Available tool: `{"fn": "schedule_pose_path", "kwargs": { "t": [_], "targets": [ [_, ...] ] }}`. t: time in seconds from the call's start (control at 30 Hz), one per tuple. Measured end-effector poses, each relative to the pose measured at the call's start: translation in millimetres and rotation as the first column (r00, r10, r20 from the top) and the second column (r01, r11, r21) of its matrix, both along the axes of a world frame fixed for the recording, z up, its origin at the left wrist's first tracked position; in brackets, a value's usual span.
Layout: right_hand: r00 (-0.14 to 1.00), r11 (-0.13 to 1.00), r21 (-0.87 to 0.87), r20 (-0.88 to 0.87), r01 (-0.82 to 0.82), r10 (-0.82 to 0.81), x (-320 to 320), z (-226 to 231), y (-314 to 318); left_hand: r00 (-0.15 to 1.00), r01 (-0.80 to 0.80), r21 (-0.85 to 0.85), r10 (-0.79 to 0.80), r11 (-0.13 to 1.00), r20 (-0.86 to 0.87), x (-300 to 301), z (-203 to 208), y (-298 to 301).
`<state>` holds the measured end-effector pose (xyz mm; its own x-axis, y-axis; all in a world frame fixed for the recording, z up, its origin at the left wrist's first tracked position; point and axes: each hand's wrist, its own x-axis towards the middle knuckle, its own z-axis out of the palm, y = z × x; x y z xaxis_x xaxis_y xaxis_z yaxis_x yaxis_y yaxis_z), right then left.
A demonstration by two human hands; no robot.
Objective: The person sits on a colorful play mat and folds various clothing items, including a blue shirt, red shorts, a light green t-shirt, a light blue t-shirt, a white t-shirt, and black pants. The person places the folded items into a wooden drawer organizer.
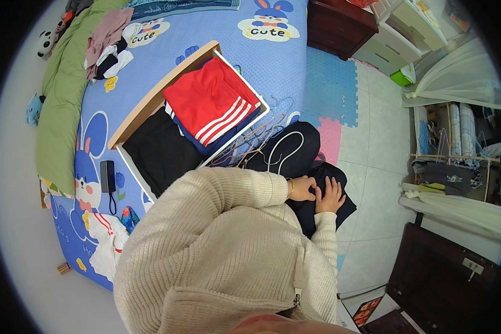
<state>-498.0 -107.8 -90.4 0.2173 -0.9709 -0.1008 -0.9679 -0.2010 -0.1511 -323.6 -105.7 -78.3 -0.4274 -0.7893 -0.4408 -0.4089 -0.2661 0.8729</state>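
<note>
A folded black garment [335, 173] rests on my lap, its loose corner hanging toward the floor on the right. My left hand [301, 188], with a thin bracelet at the wrist, bends its fingers into the cloth; the fingertips are partly hidden. Beside it, my right hand [329, 196] lies on top of the garment with the fingers spread flat. On the bed to the left stands a white drawer with a wooden front [164, 92]. It holds folded red clothing [209, 94] with white stripes and folded black clothing [161, 147].
Several wire hangers [256, 142] lie between the drawer and my knee. The blue bedspread [273, 67] carries a dark case with a strap [108, 177], a white garment [107, 240] and a clothes pile [110, 55]. Foam mats [331, 83] cover part of the tiled floor [367, 206].
</note>
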Motion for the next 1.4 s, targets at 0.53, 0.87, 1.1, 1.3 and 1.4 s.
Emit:
{"fn": "schedule_pose_path", "kwargs": {
  "t": [0.53,0.87,1.1,1.3,1.4],
  "targets": [
    [0.999,0.993,-0.117,0.003,-0.033,0.033,4,-14,10,1.000,-0.010,-0.029,0.009,1.000,-0.028,2,-6,4],
    [0.995,0.964,-0.252,0.032,-0.079,0.090,3,17,-3,0.947,-0.142,-0.206,0.072,0.968,-0.314,-5,-54,-2],
    [0.894,0.958,-0.286,0.427,-0.008,0.135,-17,-2,10,0.997,0.006,-0.060,-0.011,0.998,-0.081,-3,-37,-1],
    [0.748,0.948,0.003,0.614,0.318,-0.252,-7,-7,12,0.997,-0.009,-0.053,0.005,0.999,-0.078,7,-26,-1],
    [0.837,0.966,-0.003,0.501,0.257,-0.221,-3,-2,10,0.998,0.005,-0.047,-0.008,0.999,-0.057,8,-26,-2]
  ]
}}
